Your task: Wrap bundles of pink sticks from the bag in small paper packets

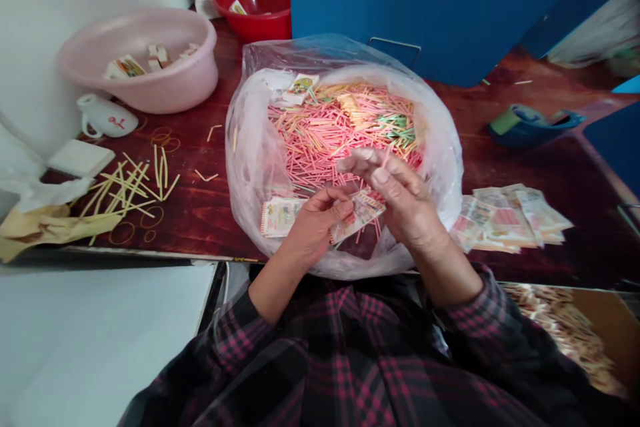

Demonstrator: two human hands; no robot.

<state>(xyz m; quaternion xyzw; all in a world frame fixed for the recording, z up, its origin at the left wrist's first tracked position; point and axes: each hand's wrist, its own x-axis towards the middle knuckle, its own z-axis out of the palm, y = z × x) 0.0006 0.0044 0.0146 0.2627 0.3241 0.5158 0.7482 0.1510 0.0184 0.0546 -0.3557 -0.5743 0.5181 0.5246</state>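
- Gripping a printed paper strip [358, 216], the left hand [315, 230] is pinching it above a big clear plastic bag [250, 173].
- Curling its fingers, the right hand [405, 203] is hanging over the bag, maybe holding something; I cannot tell.
- Pink sticks [330, 140] are lying heaped inside the bag.

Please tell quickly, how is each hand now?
Left hand: closed, holding a printed paper slip.
Right hand: half closed; whether it holds anything cannot be told.
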